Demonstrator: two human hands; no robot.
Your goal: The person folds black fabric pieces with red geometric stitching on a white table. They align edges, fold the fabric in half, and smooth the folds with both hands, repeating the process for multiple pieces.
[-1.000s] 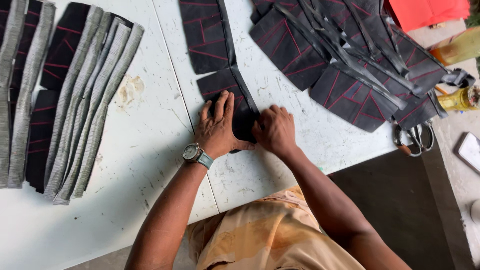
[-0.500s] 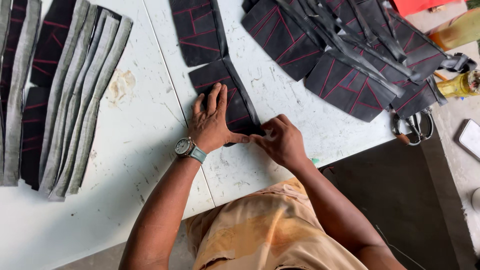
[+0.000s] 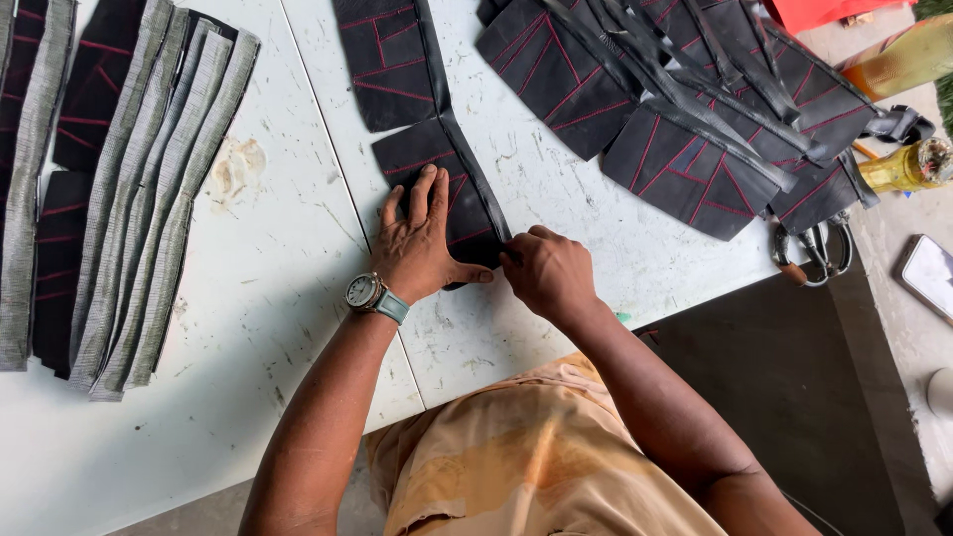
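A black quilted panel with red stitched lines (image 3: 437, 159) lies on the white worktable (image 3: 288, 248). My left hand (image 3: 422, 243), with a wristwatch on the wrist, lies flat on the panel's near part, fingers spread. My right hand (image 3: 544, 270) pinches the black edge strip (image 3: 476, 184) that runs down the panel's right side, at its near end. A second similar panel (image 3: 382, 60) lies just beyond the first.
Stacked grey and black strips (image 3: 129, 199) lie at the left. A pile of black red-stitched panels (image 3: 685, 109) covers the upper right. Scissors (image 3: 819, 248) lie at the table's right edge, beside a yellow bottle (image 3: 908, 167) and a phone (image 3: 928, 273).
My right hand has moved from the panel's near edge to its right side and now pinches the edge strip. My left hand stays pressed on the panel.
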